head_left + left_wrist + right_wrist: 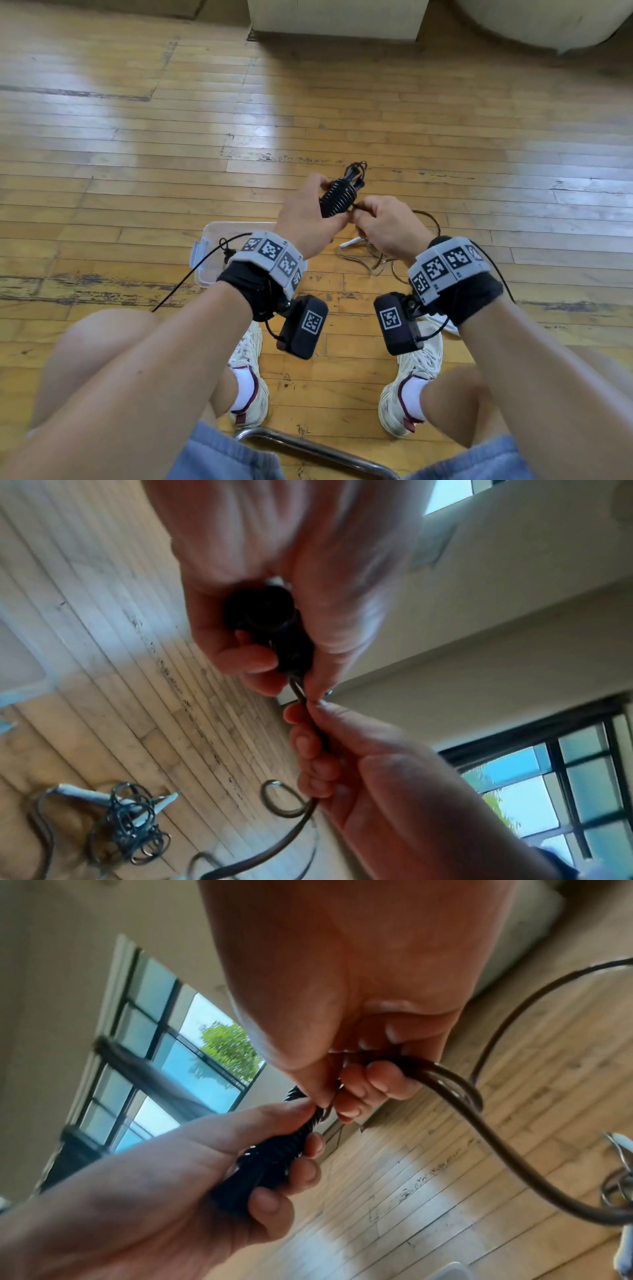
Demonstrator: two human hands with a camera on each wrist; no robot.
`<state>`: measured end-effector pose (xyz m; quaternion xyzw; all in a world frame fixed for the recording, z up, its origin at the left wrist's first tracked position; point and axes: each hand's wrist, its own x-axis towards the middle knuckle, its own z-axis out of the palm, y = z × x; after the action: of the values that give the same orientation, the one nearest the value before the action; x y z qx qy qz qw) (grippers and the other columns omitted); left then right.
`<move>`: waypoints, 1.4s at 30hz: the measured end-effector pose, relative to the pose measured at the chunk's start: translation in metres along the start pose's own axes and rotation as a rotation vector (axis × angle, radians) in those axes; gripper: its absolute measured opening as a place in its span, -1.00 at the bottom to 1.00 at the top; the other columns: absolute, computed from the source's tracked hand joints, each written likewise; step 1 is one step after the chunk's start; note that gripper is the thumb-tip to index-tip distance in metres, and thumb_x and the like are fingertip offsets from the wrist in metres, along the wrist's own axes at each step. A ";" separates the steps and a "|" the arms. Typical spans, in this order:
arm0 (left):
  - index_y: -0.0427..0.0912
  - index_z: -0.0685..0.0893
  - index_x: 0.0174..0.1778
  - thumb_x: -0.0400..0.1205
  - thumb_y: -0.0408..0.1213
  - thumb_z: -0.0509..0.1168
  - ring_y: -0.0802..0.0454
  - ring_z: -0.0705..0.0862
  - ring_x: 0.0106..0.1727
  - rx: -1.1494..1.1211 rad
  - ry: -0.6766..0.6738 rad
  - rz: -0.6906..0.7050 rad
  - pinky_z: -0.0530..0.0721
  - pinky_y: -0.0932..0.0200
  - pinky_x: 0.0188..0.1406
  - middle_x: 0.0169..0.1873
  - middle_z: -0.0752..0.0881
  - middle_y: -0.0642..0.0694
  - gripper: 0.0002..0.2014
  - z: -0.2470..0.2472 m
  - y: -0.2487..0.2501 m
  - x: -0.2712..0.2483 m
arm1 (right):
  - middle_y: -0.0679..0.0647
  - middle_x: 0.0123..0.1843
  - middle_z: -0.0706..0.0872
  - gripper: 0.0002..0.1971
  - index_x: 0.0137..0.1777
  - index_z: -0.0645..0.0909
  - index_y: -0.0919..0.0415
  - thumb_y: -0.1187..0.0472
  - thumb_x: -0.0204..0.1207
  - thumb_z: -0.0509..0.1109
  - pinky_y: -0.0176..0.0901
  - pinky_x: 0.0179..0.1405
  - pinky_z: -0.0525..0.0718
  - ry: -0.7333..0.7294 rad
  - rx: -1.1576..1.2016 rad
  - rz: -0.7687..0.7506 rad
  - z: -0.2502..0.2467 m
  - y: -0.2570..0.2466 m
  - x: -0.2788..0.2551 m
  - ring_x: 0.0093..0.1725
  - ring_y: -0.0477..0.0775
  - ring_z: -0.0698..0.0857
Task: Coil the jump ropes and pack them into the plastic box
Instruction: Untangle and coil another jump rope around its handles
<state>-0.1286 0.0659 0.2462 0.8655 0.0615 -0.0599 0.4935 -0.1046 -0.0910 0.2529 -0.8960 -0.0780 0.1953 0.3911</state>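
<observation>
left hand [305, 219] grips ribbed black handles [337, 198] (cord-wound) | right hand [387, 229] pinches glossy cord [514, 1150]

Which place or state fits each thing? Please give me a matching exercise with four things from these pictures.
Things:
1. left hand
2. right hand
3. plastic box
4. white-handled jump rope

Places or states:
A. lies tangled on the floor
B. stands on the floor under the left wrist
C. grips the black handles wound with rope
D. pinches the loose rope

Pairs: 1-C, 2-D, 3-B, 4-A
</observation>
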 end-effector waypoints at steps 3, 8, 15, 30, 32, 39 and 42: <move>-0.02 0.42 0.27 0.52 -0.21 0.53 -0.05 0.79 -0.30 0.024 -0.021 0.029 0.80 -0.05 -0.29 -0.08 0.76 -0.09 -0.50 0.002 -0.001 -0.003 | -0.02 -0.32 0.67 -0.77 -0.04 0.69 0.17 0.17 0.76 0.23 -0.22 -0.49 0.49 -0.023 -0.001 0.025 0.000 0.001 0.001 -0.46 -0.09 0.53; -0.13 0.42 0.39 0.58 -0.35 0.51 0.00 0.64 -0.44 -0.409 -0.074 -0.064 0.56 0.17 -0.56 -0.12 0.76 -0.24 -0.47 -0.009 0.010 -0.003 | -0.10 -0.27 0.62 -0.76 0.18 0.67 0.15 0.13 0.80 0.18 -0.20 -0.40 0.47 0.027 0.081 -0.053 -0.007 0.001 0.001 -0.38 -0.09 0.52; -0.25 0.47 0.51 0.60 -0.42 0.46 0.05 0.58 -0.51 -0.650 -0.156 -0.168 0.48 0.29 -0.65 -0.25 0.72 -0.19 -0.45 -0.011 0.012 -0.004 | -0.08 -0.30 0.64 -0.75 0.13 0.60 0.00 -0.01 0.80 0.11 -0.15 -0.35 0.44 0.071 -0.318 -0.149 -0.009 -0.001 -0.006 -0.37 -0.02 0.58; -0.24 0.55 0.43 0.60 -0.35 0.48 0.06 0.56 -0.51 -0.656 -0.169 -0.264 0.46 0.28 -0.64 -0.29 0.69 -0.15 -0.52 -0.014 0.011 0.002 | 0.01 -0.25 0.65 -0.70 0.08 0.62 0.21 0.03 0.80 0.16 -0.15 -0.39 0.43 0.000 -0.245 -0.139 -0.010 -0.003 -0.006 -0.36 0.01 0.56; -0.17 0.54 0.46 0.60 -0.34 0.49 0.04 0.58 -0.50 -0.532 -0.133 -0.238 0.49 0.23 -0.61 -0.24 0.72 -0.19 -0.50 -0.013 0.010 0.003 | 0.02 -0.30 0.64 -0.65 -0.02 0.65 0.21 0.02 0.80 0.13 -0.12 -0.37 0.44 0.018 -0.275 -0.131 -0.011 -0.002 -0.005 -0.37 0.04 0.57; 0.04 0.62 0.26 0.60 -0.24 0.44 0.09 0.69 -0.12 0.264 -0.158 0.080 0.71 0.06 -0.13 -0.09 0.72 0.08 -0.68 -0.008 -0.010 0.008 | -0.08 -0.29 0.60 -0.79 -0.04 0.57 0.07 0.03 0.77 0.21 -0.17 -0.41 0.36 0.008 -0.545 -0.222 -0.009 -0.002 -0.011 -0.31 -0.02 0.57; 0.17 0.59 0.21 0.61 -0.22 0.40 0.00 0.71 -0.05 0.527 -0.332 0.109 0.70 0.02 -0.08 -0.10 0.72 0.12 -0.70 -0.003 -0.017 0.004 | -0.07 -0.25 0.62 -0.83 -0.02 0.62 0.03 0.05 0.75 0.25 -0.13 -0.27 0.44 -0.050 -0.640 -0.255 -0.004 -0.001 -0.016 -0.24 0.03 0.58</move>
<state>-0.1276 0.0771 0.2328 0.9441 -0.0842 -0.1876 0.2578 -0.1175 -0.0977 0.2605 -0.9512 -0.2562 0.1324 0.1096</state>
